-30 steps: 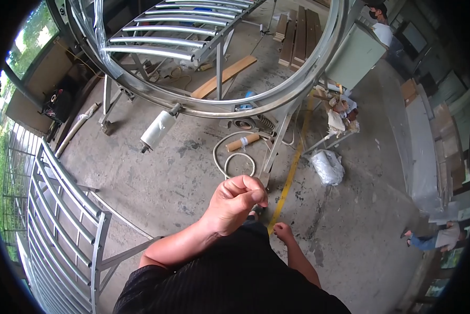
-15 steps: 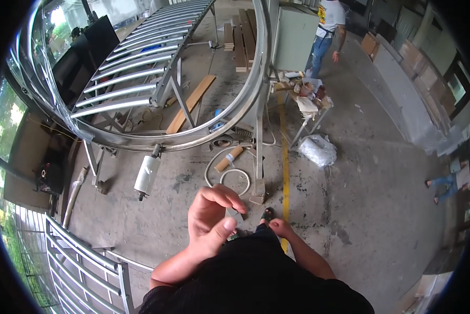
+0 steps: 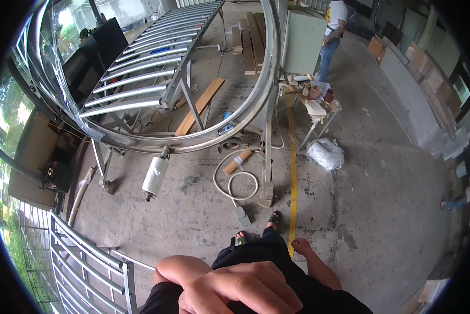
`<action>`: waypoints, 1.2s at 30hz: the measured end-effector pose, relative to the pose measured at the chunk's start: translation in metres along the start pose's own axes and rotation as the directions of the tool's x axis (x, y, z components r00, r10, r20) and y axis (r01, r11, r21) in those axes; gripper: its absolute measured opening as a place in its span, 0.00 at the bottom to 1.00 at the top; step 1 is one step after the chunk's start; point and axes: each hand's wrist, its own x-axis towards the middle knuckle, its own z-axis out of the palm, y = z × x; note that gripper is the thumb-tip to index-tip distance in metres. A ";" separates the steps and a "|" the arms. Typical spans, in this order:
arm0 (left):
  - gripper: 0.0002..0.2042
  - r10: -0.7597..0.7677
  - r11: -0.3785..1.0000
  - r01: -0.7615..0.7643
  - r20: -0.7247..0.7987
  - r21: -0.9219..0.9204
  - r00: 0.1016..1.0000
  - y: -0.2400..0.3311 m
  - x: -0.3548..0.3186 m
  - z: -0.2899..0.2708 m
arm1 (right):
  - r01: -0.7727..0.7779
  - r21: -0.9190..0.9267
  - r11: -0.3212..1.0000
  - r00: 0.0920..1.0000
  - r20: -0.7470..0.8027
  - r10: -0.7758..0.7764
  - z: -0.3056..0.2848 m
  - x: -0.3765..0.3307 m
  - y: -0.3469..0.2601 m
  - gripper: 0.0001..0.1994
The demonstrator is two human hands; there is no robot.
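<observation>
My left hand [image 3: 245, 288] is held up close in front of my black shirt at the lower edge. Its back faces up, and its long fingers point right, slightly bent, with nothing seen in them. The thumb and fingertips are partly cut off or hidden. My right hand [image 3: 300, 245] hangs beside my right leg, above the yellow floor line [image 3: 293, 209], with its fingers loosely curled in and nothing showing in them. Neither hand touches any object. Ahead of my feet lie a grey box-shaped piece [image 3: 241, 216] and a coiled pale hose [image 3: 256, 183].
A large metal ring [image 3: 193, 146] stands ahead, with a roller conveyor [image 3: 140, 73] behind it. A white roller [image 3: 153, 175] hangs below. Right of the line are a cluttered small table [image 3: 321, 112] and a plastic bundle [image 3: 325, 154]. A metal rack [image 3: 88, 261] stands left. A person [image 3: 332, 42] stands beyond.
My left hand has dropped from its raised, curved pose toward my chest and turned its back up. My right hand has swung slightly right and down. The view has shifted a little left.
</observation>
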 end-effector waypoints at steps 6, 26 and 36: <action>0.28 -0.103 0.970 0.050 -0.213 -0.240 0.972 0.010 -0.002 0.023 | 0.066 0.100 0.993 0.997 0.035 -0.070 -0.005 0.001 -0.067 0.15; 0.11 -0.121 0.879 -0.043 -0.310 -0.474 0.943 0.019 0.004 0.028 | 0.131 0.055 0.990 0.991 0.023 -0.133 0.000 0.015 -0.030 0.14; 0.11 -0.169 0.932 0.105 -0.160 -0.346 0.972 0.015 -0.030 0.006 | -0.057 0.072 0.996 0.994 0.092 0.050 -0.003 0.003 -0.031 0.16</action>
